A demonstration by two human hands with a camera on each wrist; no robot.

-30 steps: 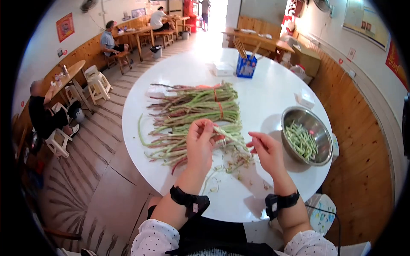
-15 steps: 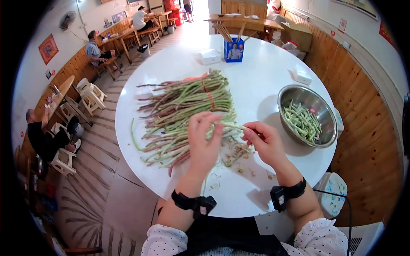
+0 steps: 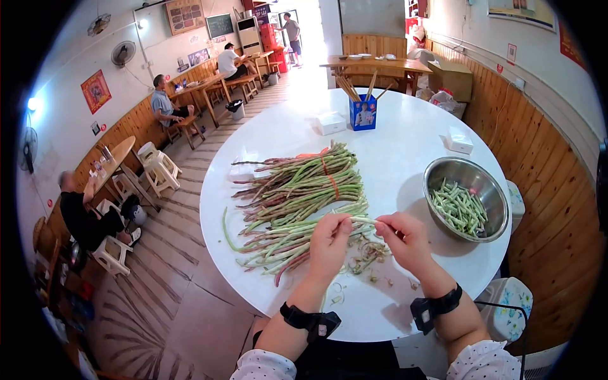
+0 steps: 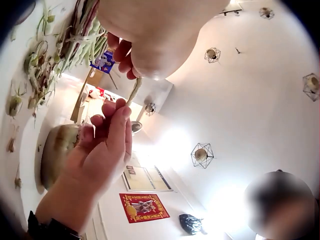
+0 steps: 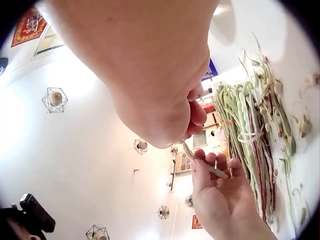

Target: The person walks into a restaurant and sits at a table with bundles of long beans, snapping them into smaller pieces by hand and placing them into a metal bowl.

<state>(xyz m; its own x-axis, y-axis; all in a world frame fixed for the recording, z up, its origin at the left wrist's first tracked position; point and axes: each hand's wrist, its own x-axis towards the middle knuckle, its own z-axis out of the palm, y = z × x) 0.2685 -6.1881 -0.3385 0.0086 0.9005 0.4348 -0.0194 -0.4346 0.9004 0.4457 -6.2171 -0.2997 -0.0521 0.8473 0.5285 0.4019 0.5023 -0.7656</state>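
A pale green long bean (image 3: 362, 220) stretches between my two hands above the table. My left hand (image 3: 330, 244) pinches it between thumb and fingers, and my right hand (image 3: 407, 240) grips the other end with thumb and fingertips. Up close, the left wrist view shows a short length of the bean (image 4: 134, 92) spanning the gap between the hands. Beyond the left hand lie long beans (image 3: 291, 183), green and purplish, some tied with red bands. Broken bean pieces (image 3: 459, 209) fill the bottom of a steel bowl (image 3: 432, 206) to the right of my right hand.
Trimmed bean ends (image 3: 367, 254) litter the round white table (image 3: 405, 310) below the hands. Farther back stand a blue chopstick box (image 3: 363, 114) and white tissue packs (image 3: 330, 123). A flowered stool (image 3: 510, 301) is at the right; people sit at side tables on the left.
My right hand, apart from the bean a second ago, now pinches its end. The left fingers, loosely spread half a second ago, have curled in on the bean. The head view has shifted.
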